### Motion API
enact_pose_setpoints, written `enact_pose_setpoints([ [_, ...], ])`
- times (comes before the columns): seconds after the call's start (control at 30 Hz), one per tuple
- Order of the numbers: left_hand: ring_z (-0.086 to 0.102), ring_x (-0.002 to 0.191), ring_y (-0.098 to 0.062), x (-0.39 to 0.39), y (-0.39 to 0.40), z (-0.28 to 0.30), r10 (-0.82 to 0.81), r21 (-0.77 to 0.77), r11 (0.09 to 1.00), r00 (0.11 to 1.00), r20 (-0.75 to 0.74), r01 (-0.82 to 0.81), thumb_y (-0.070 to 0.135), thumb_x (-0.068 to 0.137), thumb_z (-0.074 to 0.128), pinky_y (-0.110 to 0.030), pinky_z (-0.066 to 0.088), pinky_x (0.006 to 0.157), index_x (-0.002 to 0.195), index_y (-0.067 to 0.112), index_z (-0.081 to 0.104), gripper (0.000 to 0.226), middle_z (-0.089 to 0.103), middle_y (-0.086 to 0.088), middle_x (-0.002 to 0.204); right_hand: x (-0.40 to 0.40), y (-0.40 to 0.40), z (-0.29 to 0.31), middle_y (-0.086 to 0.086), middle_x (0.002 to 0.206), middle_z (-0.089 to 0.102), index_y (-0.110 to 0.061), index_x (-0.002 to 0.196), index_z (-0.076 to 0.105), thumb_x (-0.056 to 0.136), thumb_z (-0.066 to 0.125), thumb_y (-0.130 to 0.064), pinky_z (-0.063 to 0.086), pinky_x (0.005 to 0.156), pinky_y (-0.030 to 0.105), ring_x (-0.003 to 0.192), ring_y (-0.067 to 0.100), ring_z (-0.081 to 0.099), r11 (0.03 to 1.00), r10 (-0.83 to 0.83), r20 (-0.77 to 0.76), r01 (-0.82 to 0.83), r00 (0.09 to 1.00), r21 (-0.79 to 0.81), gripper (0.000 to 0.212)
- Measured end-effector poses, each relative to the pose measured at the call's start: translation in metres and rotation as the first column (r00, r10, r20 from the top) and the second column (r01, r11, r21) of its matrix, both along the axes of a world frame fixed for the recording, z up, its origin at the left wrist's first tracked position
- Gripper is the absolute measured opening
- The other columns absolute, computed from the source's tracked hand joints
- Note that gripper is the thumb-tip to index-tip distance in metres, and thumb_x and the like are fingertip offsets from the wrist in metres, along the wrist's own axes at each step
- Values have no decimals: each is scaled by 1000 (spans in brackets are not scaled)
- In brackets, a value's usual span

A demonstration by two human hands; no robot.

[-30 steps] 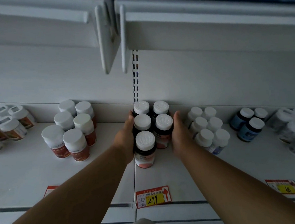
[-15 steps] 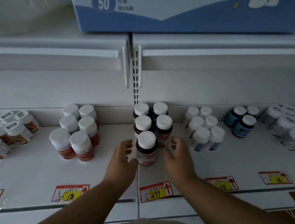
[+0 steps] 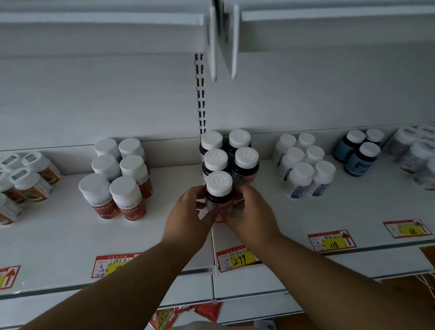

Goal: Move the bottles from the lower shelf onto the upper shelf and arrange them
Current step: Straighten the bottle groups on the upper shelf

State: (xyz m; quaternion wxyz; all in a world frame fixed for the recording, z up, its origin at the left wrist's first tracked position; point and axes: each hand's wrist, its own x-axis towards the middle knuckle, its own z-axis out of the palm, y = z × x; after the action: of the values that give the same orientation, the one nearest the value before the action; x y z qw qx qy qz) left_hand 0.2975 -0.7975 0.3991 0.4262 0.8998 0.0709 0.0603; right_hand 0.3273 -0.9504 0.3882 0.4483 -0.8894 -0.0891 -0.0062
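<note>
Fingers point(image 3: 206, 212) of my left hand point(image 3: 186, 216) and right hand point(image 3: 251, 215) curl round the front bottle point(image 3: 219, 194) from both sides, pinching its dark body. It stands upright on the shelf point(image 3: 61, 244), nearer the front edge than the four matching bottles point(image 3: 245, 162) paired behind it. White-capped red bottles point(image 3: 116, 183) stand to the left.

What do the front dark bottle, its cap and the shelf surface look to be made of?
Front dark bottle, held by the left hand and right hand: dark, slightly glossy, plastic or glass, cannot tell. Its cap: matte white plastic, going by the embossed top. Shelf: smooth white, probably painted metal.
</note>
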Motion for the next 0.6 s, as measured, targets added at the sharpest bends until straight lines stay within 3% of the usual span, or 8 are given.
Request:
enact_pose_setpoints([
  [0.27,59,93,-6,2,-1,-4,3,8,1000,1000,7,-3,31,81,78,-19,46,77,128,24,55,52,62,7,119,1,0,0,-3,112,65,-25,118,56,78,74,-46,55,85,42,103,15,63,1000,12,-11,-12,1000,-24,49],
  [0.43,58,96,-6,-5,-3,1,71,-21,997,997,-14,-71,32,79,81,-20,47,80,131,23,49,62,60,9,119,-2,-4,7,-7,114,62,-20,122,55,76,82,-31,45,80,19,104,10,58,999,15,5,-16,1000,42,54],
  [0.6,59,98,-7,-26,-13,14,128,15,991,990,56,-130,27,84,75,-18,44,80,129,23,49,52,60,11,118,-12,-13,12,-4,116,57,-28,125,51,78,81,-29,50,90,32,109,14,56,997,15,126,-25,992,75,55],
])
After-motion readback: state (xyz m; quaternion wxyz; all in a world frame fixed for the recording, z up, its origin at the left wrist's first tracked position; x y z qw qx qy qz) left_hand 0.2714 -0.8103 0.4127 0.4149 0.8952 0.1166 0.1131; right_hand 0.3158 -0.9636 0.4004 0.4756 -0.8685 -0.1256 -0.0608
